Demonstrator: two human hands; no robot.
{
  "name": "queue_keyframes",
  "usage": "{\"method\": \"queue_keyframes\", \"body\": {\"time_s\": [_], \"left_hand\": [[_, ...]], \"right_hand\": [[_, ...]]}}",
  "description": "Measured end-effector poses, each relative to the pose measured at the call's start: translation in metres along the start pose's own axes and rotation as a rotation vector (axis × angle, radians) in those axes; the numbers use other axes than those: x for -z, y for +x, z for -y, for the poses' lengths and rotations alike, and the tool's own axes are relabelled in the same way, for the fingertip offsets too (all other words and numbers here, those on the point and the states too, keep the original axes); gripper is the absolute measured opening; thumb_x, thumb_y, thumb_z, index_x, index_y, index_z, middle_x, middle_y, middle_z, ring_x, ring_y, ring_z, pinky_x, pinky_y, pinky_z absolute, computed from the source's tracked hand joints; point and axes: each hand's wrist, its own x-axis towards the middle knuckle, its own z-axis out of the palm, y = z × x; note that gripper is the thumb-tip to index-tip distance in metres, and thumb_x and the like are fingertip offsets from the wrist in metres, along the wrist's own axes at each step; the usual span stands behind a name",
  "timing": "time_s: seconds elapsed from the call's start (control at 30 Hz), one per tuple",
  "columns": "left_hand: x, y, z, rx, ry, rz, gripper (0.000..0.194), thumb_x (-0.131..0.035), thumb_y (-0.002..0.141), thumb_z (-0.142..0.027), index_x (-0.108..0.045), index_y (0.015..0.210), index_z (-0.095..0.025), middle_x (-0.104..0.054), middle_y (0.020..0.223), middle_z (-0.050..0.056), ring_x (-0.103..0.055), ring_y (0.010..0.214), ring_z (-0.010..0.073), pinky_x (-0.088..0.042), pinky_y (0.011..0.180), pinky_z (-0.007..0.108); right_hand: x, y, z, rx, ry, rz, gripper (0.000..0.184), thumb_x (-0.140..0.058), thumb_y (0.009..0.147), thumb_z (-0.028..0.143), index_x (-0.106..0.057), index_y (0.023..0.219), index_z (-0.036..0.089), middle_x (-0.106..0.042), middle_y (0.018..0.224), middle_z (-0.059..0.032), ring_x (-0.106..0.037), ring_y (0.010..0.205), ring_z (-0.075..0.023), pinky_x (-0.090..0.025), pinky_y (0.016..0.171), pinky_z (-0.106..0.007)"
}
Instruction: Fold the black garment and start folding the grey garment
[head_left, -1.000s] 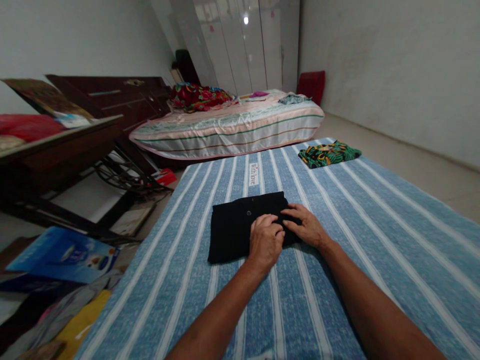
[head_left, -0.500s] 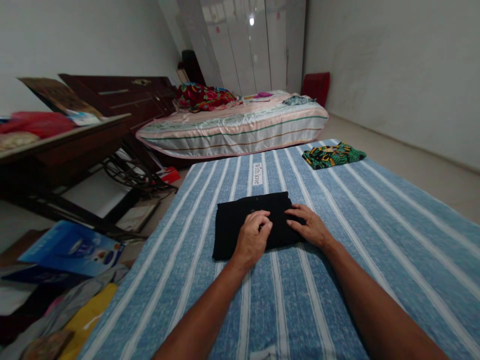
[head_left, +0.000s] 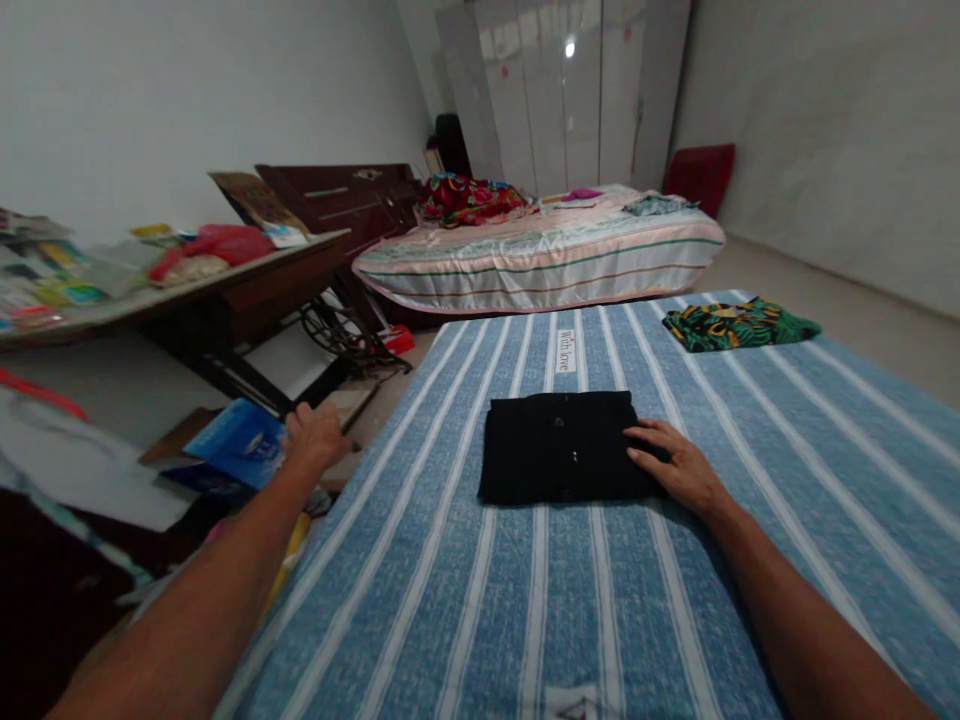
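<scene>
A black folded garment point(head_left: 559, 447) with small buttons lies on a blue-and-white striped mattress point(head_left: 525, 610). My right hand point(head_left: 677, 468) rests flat on the garment's right edge, fingers stretched out and holding nothing. My left hand point(head_left: 315, 436) is stretched out past the mattress's left edge, just right of a blue carton point(head_left: 238, 455) on the floor. I see only its back with the fingers curled away, so whether it holds anything is hidden.
A green patterned folded cloth point(head_left: 739, 325) lies at the mattress's far right corner. A dark wooden table point(head_left: 247, 285) with clutter stands at the left. A second mattress point(head_left: 540, 255) with bright clothes, a white wardrobe point(head_left: 570, 90) and a red item point(head_left: 701, 170) lie beyond.
My left hand has left the black garment and swung out left over the mattress edge toward the blue carton. The view has turned left. My right hand stays on the garment.
</scene>
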Motion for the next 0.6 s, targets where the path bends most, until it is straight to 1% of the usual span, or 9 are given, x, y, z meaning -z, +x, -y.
{"method": "queue_keyframes", "body": {"time_s": [0.03, 0.1, 0.17, 0.2, 0.27, 0.33, 0.43, 0.5, 0.6], "left_hand": [[-0.002, -0.003, 0.004, 0.021, 0.06, 0.046, 0.021, -0.055, 0.076, -0.023, -0.06, 0.091, -0.009, -0.062, 0.104, 0.016, -0.047, 0.113, 0.0396, -0.042, 0.086, 0.05], [-0.01, -0.015, 0.0, 0.023, 0.103, 0.122, 0.02, -0.051, 0.081, -0.025, -0.063, 0.083, -0.009, -0.064, 0.098, 0.016, -0.055, 0.105, 0.0358, -0.045, 0.084, 0.045], [-0.02, -0.034, -0.018, -0.098, 0.053, 0.155, 0.026, -0.041, 0.085, -0.021, -0.065, 0.084, -0.01, -0.065, 0.1, 0.016, -0.059, 0.101, 0.0296, -0.045, 0.088, 0.04], [-0.025, -0.046, -0.031, -0.173, 0.024, 0.148, 0.026, -0.041, 0.084, -0.017, -0.064, 0.094, -0.011, -0.063, 0.11, 0.014, -0.056, 0.108, 0.0262, -0.042, 0.094, 0.038], [-0.032, -0.073, -0.06, -0.471, -0.095, 0.091, 0.037, -0.046, 0.079, -0.017, -0.058, 0.114, -0.009, -0.055, 0.126, 0.016, -0.047, 0.121, 0.0257, -0.034, 0.104, 0.039], [-0.035, -0.1, -0.089, -0.7, -0.196, 0.066, 0.048, -0.047, 0.077, -0.016, -0.05, 0.124, -0.011, -0.045, 0.137, 0.015, -0.035, 0.131, 0.026, -0.028, 0.109, 0.041], [-0.034, -0.132, -0.124, -0.9, -0.264, 0.106, 0.07, -0.05, 0.067, -0.007, -0.037, 0.135, -0.015, -0.027, 0.149, 0.013, -0.015, 0.139, 0.0254, -0.022, 0.111, 0.044], [-0.032, -0.143, -0.138, -0.948, -0.229, 0.161, 0.08, -0.052, 0.063, -0.005, -0.029, 0.139, -0.017, -0.017, 0.153, 0.013, -0.005, 0.141, 0.026, -0.016, 0.112, 0.047], [-0.031, -0.148, -0.15, -0.908, -0.149, 0.222, 0.086, -0.054, 0.064, -0.006, -0.02, 0.142, -0.015, -0.014, 0.153, 0.015, -0.003, 0.141, 0.0277, -0.01, 0.112, 0.048]], "right_hand": [[0.0, 0.0, 0.0, -0.004, 0.002, 0.002, 0.034, -0.058, 0.077, 0.048, -0.069, 0.101, 0.026, -0.056, 0.12, -0.008, -0.051, 0.115, -0.0268, -0.036, 0.101, -0.045], [0.0, -0.001, -0.001, -0.008, 0.003, 0.01, 0.035, -0.058, 0.077, 0.048, -0.069, 0.102, 0.025, -0.055, 0.121, -0.0084, -0.051, 0.115, -0.0269, -0.036, 0.102, -0.045], [0.001, -0.002, -0.002, -0.009, -0.002, 0.023, 0.036, -0.058, 0.078, 0.048, -0.069, 0.103, 0.025, -0.055, 0.122, -0.0088, -0.05, 0.116, -0.0267, -0.035, 0.102, -0.045], [0.001, -0.002, -0.003, -0.01, -0.005, 0.028, 0.037, -0.058, 0.078, 0.048, -0.068, 0.104, 0.024, -0.054, 0.122, -0.0089, -0.05, 0.116, -0.0266, -0.035, 0.103, -0.044], [0.001, -0.003, -0.003, -0.019, -0.014, 0.031, 0.037, -0.058, 0.078, 0.048, -0.068, 0.104, 0.024, -0.054, 0.123, -0.0086, -0.049, 0.117, -0.0265, -0.035, 0.103, -0.044], [0.001, -0.004, -0.002, -0.029, -0.029, 0.03, 0.037, -0.058, 0.078, 0.049, -0.068, 0.104, 0.025, -0.054, 0.123, -0.0085, -0.049, 0.117, -0.0264, -0.034, 0.103, -0.044], [0.0, -0.004, 0.0, -0.035, -0.051, 0.029, 0.038, -0.058, 0.078, 0.049, -0.067, 0.104, 0.024, -0.054, 0.122, -0.0083, -0.049, 0.118, -0.0259, -0.034, 0.103, -0.044], [0.001, -0.002, 0.0, -0.039, -0.059, 0.027, 0.038, -0.057, 0.078, 0.05, -0.067, 0.103, 0.024, -0.055, 0.122, -0.0079, -0.049, 0.118, -0.0256, -0.034, 0.103, -0.043], [0.004, 0.0, 0.006, -0.053, -0.12, 0.027, 0.041, -0.053, 0.079, 0.052, -0.067, 0.103, 0.022, -0.055, 0.122, -0.0096, -0.049, 0.118, -0.0262, -0.036, 0.103, -0.044]]}}
